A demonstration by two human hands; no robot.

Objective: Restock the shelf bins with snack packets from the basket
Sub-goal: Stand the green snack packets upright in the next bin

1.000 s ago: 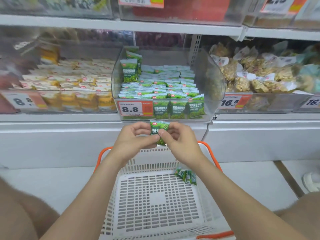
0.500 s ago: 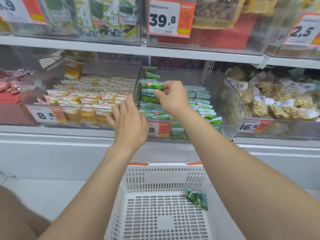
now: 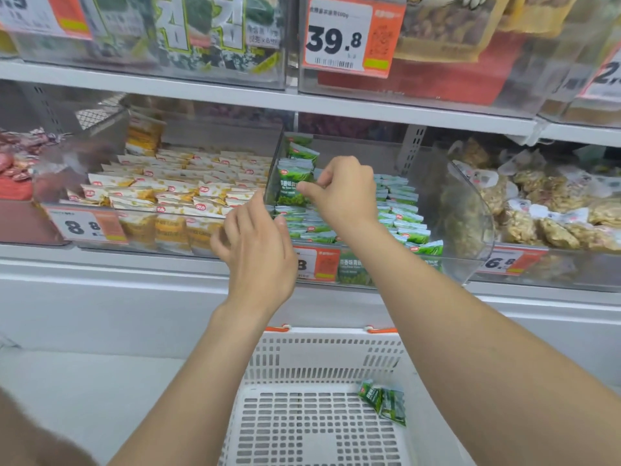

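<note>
My right hand [image 3: 339, 193] reaches into the clear middle shelf bin [image 3: 470, 210] and pinches a green snack packet [image 3: 293, 186] upright at the bin's left side. Rows of the same green packets [image 3: 401, 227] fill that bin. My left hand [image 3: 258, 243] hovers in front of the bin's lower left edge with its fingers spread and nothing in it. Below, a white plastic basket [image 3: 322, 351] with orange handles holds two green packets [image 3: 383, 400] at its right side.
A bin of yellow-and-white packets [image 3: 174, 193] stands left of the green one, a bin of wrapped nut clusters [image 3: 551, 210] to the right. Orange price tags [image 3: 347, 35] hang on the bin fronts. An upper shelf [image 3: 336, 105] overhangs the bins.
Both hands rose from above the basket, where they held the green packet together. My right hand carried it into the middle bin; my left hand let go and hangs in front.
</note>
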